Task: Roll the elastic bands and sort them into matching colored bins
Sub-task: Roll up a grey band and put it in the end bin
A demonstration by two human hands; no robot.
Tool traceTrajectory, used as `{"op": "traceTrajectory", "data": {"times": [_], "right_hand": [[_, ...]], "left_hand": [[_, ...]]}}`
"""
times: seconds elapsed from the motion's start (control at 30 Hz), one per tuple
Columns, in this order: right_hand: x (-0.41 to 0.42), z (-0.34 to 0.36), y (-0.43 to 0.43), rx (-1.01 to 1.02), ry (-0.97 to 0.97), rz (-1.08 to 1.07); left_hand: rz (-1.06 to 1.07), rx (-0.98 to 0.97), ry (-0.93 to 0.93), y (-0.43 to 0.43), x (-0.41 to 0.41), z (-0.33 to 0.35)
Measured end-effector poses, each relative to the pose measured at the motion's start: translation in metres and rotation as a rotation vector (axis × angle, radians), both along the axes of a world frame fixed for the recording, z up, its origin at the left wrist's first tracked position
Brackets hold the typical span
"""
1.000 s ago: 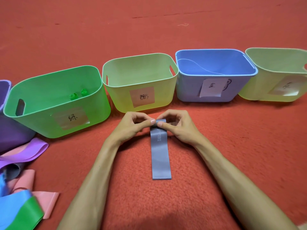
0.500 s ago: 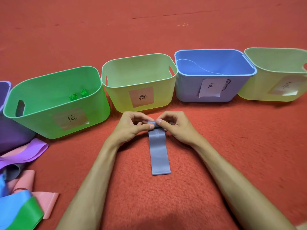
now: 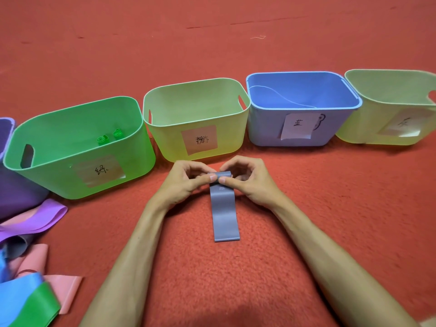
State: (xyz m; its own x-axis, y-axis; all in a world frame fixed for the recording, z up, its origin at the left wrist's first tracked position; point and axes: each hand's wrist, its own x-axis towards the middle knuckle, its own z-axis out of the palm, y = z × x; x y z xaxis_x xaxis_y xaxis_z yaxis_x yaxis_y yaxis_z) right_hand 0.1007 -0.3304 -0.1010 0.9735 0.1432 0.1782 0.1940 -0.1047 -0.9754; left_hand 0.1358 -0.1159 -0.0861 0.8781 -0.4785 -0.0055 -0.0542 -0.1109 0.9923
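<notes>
Grey elastic band [image 3: 225, 215] lies flat on the red carpet [image 3: 330, 208], its far end rolled up near the yellow-green bin [image 3: 165, 145]. The left hand [image 3: 185, 184] and right hand [image 3: 249, 184] meet over the roll with fingers curled, each grip pinching it between thumb and fingertips.

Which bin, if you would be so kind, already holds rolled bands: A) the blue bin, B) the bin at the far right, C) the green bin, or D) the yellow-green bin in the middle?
C: two rolled green bands lie on the bottom of the green bin.
</notes>
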Motion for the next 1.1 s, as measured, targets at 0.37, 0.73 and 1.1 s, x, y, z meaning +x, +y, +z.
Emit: {"op": "traceTrajectory", "data": {"times": [0.37,0.73,1.1], "right_hand": [[-0.0006,0.0026,-0.0036,-0.023,0.021,0.020],[0.0001,0.0010,-0.0050,-0.039,0.001,0.032],[0.0028,-0.0011,-0.0034,-0.122,0.001,-0.008]], "left_hand": [[0.017,0.032,-0.110,0.0004,-0.0018,0.0023],[-0.012,0.042,-0.044,-0.0001,0.0012,-0.0017],[0.027,0.071,-0.082,-0.0029,0.0002,-0.0019]]}}
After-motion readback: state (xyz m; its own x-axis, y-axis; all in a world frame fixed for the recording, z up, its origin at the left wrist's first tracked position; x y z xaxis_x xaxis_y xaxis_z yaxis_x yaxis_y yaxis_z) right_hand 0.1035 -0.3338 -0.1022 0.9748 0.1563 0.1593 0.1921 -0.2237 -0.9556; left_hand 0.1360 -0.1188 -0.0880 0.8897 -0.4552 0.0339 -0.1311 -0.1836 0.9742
